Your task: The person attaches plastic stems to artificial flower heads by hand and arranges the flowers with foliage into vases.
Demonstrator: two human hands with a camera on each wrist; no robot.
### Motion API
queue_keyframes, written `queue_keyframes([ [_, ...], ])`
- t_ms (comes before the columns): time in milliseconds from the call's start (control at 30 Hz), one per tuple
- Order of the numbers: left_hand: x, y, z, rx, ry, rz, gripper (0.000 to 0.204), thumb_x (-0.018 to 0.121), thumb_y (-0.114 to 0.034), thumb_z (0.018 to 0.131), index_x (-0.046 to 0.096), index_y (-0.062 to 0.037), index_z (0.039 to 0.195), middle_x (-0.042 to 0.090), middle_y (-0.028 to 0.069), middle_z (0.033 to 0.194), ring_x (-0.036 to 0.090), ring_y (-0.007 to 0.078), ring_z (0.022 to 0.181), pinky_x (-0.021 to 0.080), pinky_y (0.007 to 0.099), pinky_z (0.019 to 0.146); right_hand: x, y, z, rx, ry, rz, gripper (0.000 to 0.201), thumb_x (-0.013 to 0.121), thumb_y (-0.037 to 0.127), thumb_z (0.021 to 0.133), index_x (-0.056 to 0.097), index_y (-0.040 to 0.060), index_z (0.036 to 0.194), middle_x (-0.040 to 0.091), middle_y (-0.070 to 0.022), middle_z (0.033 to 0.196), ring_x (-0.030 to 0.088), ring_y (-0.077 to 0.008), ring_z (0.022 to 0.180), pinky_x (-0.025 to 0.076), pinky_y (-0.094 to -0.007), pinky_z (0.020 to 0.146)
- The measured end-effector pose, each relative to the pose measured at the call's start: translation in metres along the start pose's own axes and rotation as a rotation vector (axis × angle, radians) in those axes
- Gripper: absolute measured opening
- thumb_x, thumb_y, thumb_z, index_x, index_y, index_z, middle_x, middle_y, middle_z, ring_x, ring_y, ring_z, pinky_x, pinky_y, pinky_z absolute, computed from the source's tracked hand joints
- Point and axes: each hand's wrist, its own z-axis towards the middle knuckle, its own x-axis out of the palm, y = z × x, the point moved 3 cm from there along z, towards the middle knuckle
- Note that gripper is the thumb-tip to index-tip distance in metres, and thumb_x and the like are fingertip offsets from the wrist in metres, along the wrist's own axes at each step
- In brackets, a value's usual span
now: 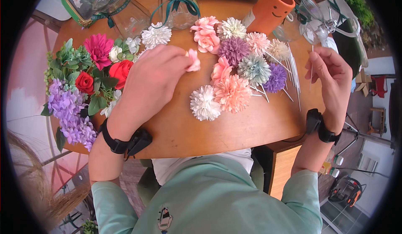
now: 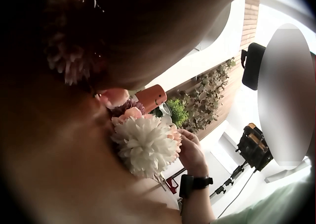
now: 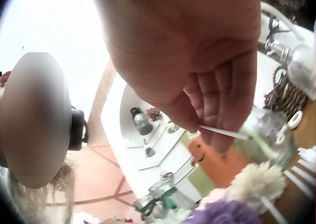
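In the head view the left hand pinches a small pale pink flower over the table, between the two groups of flowers. On the right, the right hand pinches a thin white stick between thumb and fingers; the stick also shows in the right wrist view. Several pompom flowers, among them a purple one, a peach one and a white one, lie between the hands. More white sticks lie beside them, near the right hand.
A bunch of red, magenta and lilac flowers lies at the left. Glass jars with green ribbons and a smiling orange pot stand at the back. Other glassware is at the back right. The wooden table has a curved front edge.
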Motion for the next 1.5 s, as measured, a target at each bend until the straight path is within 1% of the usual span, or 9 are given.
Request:
queue_keyframes([
  [67,-0.003,-0.001,0.001,-0.054,-0.026,-0.075,0.026,0.067,0.005,0.09,0.07,-0.0017,0.114,0.069,0.0088,0.118,0.067,0.033,0.107,0.054,0.0403,0.093,0.027,0.03,-0.004,-0.029,0.036,0.068,0.017,0.074,0.014,0.1,0.074,-0.001,0.109,0.074,-0.0015,0.081,0.064,-0.0048,0.066,0.047,-0.0198,0.058],
  [133,-0.01,-0.001,0.0,-0.359,-0.118,-0.34,0.027,0.069,0.004,0.089,0.071,-0.0015,0.116,0.07,0.0109,0.119,0.069,0.0335,0.104,0.055,0.0382,0.089,0.059,0.056,-0.004,-0.134,0.127,0.112,0.015,0.07,0.008,0.102,0.073,-0.0014,0.113,0.069,0.0004,0.079,0.06,-0.0049,0.062,0.041,-0.0194,0.053],
  [267,-0.008,-0.004,0.006,-0.097,-0.236,-0.113,0.033,0.071,0.002,0.088,0.07,-0.0025,0.121,0.069,0.0132,0.124,0.068,0.0338,0.108,0.055,0.0387,0.094,0.103,0.079,0.006,-0.155,0.291,0.165,0.018,0.07,0.004,0.099,0.073,-0.0024,0.116,0.072,0.0013,0.084,0.06,-0.0014,0.068,0.045,-0.019,0.057],
  [367,-0.004,-0.024,0.01,0.071,-0.055,0.017,0.04,0.072,0.0,0.088,0.068,-0.0068,0.127,0.069,0.0137,0.129,0.066,0.0354,0.114,0.053,0.0403,0.099,0.126,0.064,0.009,-0.104,0.285,0.328,0.02,0.069,0.003,0.1,0.071,-0.0044,0.119,0.075,-0.0019,0.09,0.062,-0.0024,0.07,0.047,-0.0191,0.06],
  [467,0.009,-0.001,0.0,0.011,0.056,-0.013,0.038,0.07,0.0,0.089,0.069,-0.0084,0.126,0.07,0.0124,0.126,0.067,0.0373,0.109,0.054,0.0398,0.096,0.141,0.041,0.007,-0.096,0.298,0.419,0.022,0.067,0.001,0.102,0.069,-0.0068,0.123,0.076,-0.0056,0.094,0.066,-0.0055,0.075,0.052,-0.0208,0.065],
  [600,0.003,0.003,0.002,-0.114,-0.022,-0.168,0.034,0.07,0.003,0.092,0.07,-0.0059,0.125,0.072,0.0105,0.124,0.07,0.0305,0.106,0.055,0.0371,0.094,0.147,0.039,-0.002,-0.048,0.297,0.404,0.019,0.067,0.005,0.101,0.072,-0.008,0.113,0.07,-0.0009,0.076,0.062,-0.0022,0.067,0.047,-0.0221,0.057],
  [700,-0.006,0.005,0.004,-0.191,-0.234,-0.428,0.033,0.071,0.003,0.096,0.067,-0.0004,0.128,0.072,0.0118,0.126,0.071,0.0228,0.111,0.057,0.0351,0.095,0.15,0.035,-0.007,-0.069,0.329,0.364,0.018,0.067,0.005,0.101,0.074,-0.0065,0.113,0.066,0.0015,0.071,0.059,-0.0024,0.062,0.045,-0.0233,0.053],
  [767,-0.005,0.004,0.003,-0.323,-0.286,-1.004,0.035,0.07,0.003,0.098,0.063,0.005,0.132,0.07,0.0146,0.132,0.067,0.0201,0.121,0.057,0.0368,0.102,0.15,0.039,-0.009,-0.071,0.342,0.341,0.018,0.067,0.006,0.101,0.074,-0.0053,0.114,0.065,0.0016,0.071,0.057,-0.0028,0.061,0.044,-0.0238,0.052],
  [1500,-0.002,0.004,0.002,-0.266,-0.218,-1.183,0.038,0.07,0.006,0.098,0.06,0.0085,0.134,0.071,0.0147,0.126,0.069,0.0203,0.117,0.057,0.032,0.101,0.151,0.042,-0.008,-0.316,0.296,0.248,0.024,0.071,0.003,0.094,0.079,0.0002,0.116,0.072,-0.0088,0.077,0.057,-0.0103,0.058,0.043,-0.0278,0.052],
])
